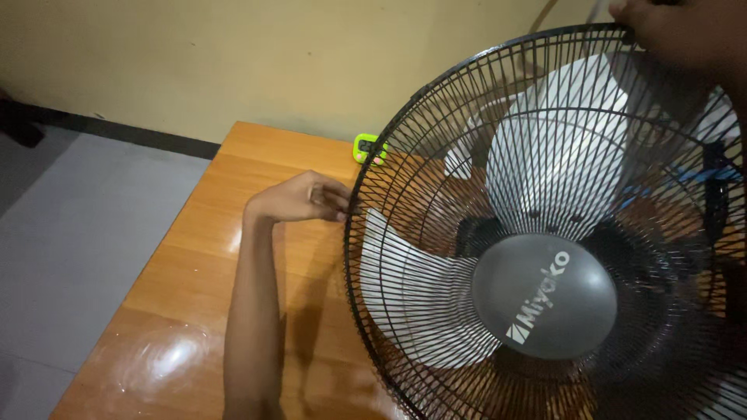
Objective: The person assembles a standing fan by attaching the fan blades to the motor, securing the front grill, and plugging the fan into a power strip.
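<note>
While the electric fan (pixel 545 249) stands tilted on the wooden table (pixel 194 257), both hands are at the rim of its black wire front guard (pixel 405 140). The left hand (pixel 303 197) reaches in from the left, its fingers curled and pinched at the guard's outer ring about halfway up that side; whether they hold a clip or just the ring itself is too small to tell. The right hand (pixel 669 27) rests on the top of the rim at the upper right, fingers bent over the wire, though most of that hand is cut off by the frame edge, so the firmness of its grip cannot be judged. The guard appears fully seated over the white blades (pixel 560 148) and the grey centre cap (pixel 545 295), so by my reading the work on the rim is only beginning. A small green timer (pixel 367 148) sits on the table near the wall (pixel 233 54), behind the fan.
</note>
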